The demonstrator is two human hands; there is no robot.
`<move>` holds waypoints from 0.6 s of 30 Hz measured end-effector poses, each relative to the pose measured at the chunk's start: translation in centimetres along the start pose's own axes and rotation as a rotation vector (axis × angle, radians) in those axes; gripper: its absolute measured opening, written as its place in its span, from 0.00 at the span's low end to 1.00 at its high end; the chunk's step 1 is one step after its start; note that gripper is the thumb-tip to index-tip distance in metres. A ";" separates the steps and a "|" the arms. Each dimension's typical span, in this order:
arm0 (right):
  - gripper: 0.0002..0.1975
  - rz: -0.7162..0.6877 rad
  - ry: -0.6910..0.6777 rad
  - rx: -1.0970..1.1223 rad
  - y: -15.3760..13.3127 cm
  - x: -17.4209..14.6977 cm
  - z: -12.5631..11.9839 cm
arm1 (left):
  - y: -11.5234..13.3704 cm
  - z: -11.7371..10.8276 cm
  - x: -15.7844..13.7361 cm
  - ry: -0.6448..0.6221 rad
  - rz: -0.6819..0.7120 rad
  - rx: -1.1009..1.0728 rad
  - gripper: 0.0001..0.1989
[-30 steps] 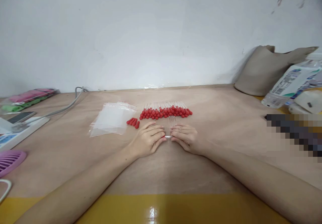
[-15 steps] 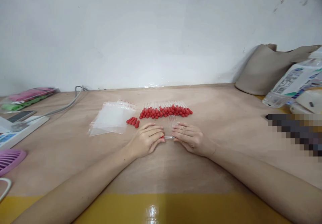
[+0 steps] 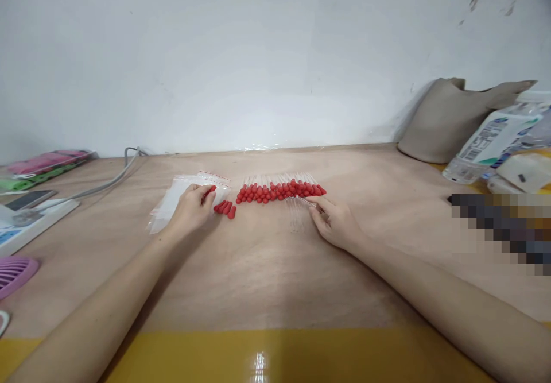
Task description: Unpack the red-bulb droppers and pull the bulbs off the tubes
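Nearest us runs the glossy yellow strip (image 3: 258,360) along the front edge of the pale wooden tabletop (image 3: 267,279), and both our bare forearms reach forward across it. Our right hand (image 3: 333,222) rests on the wood with fingers curled narrow, pinching the end of a thin clear glass tube (image 3: 306,201), just beside a few more loose clear tubes (image 3: 295,216) lying on the table. Our left hand (image 3: 191,206) lies on the stack of clear plastic zip bags (image 3: 172,199), its fingertips closed on one small red rubber bulb (image 3: 210,190). Between the hands sits a little cluster of loose red bulbs (image 3: 226,207). Just beyond stretches a row of glass droppers with red bulbs (image 3: 279,190), side by side. Farther off, a beige cloth bag (image 3: 447,122) leans against the white wall (image 3: 258,55).
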State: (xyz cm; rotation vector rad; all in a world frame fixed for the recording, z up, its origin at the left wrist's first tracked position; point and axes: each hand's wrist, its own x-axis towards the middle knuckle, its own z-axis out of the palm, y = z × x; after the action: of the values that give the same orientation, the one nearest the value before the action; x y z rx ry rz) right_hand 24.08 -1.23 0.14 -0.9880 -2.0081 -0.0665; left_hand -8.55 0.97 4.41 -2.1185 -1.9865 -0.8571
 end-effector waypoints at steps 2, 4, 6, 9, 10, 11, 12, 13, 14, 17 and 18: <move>0.09 0.027 -0.005 0.001 0.3 0.0 0.0 | -0.7 0.0 0.4 -0.052 -0.048 -0.008 0.19; 0.07 0.049 -0.020 0.000 0.4 0.0 0.1 | -1.0 0.0 0.6 -0.094 -0.092 -0.033 0.21; 0.06 0.064 -0.036 0.000 0.5 -0.1 0.3 | -1.2 0.1 0.6 -0.151 -0.120 -0.040 0.20; 0.06 0.069 -0.047 -0.006 0.4 -0.2 0.5 | -1.4 0.2 0.6 -0.183 -0.078 0.004 0.19; 0.06 0.062 -0.054 -0.007 0.4 -0.2 0.6 | -1.3 0.3 0.5 -0.155 -0.043 0.031 0.20; 0.07 0.048 -0.064 -0.008 0.3 -0.2 0.6 | -1.2 0.4 0.3 -0.102 0.004 0.055 0.21; 0.07 0.029 -0.077 -0.008 0.2 -0.1 0.6 | -1.0 0.4 0.1 -0.036 0.054 0.072 0.21; 0.07 0.007 -0.093 -0.009 0.2 -0.1 0.5 | -0.7 0.5 -0.1 0.028 0.100 0.083 0.21; 0.07 -0.014 -0.114 -0.012 0.1 -0.1 0.5 | -0.3 0.6 -0.3 0.081 0.135 0.086 0.20; 0.10 -0.063 -0.187 -0.035 -0.1 0.0 0.1 | 1.3 0.9 -0.8 0.134 0.231 0.053 0.16; 0.12 -0.073 -0.209 -0.042 -0.2 0.0 0.0 | 1.9 1.0 -0.7 0.121 0.270 0.035 0.15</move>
State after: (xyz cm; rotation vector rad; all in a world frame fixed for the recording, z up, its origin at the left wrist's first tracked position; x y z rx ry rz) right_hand 23.93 -1.32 0.19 -0.9814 -2.2421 -0.0471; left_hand -6.45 0.52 3.76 -2.1910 -1.5995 -0.8707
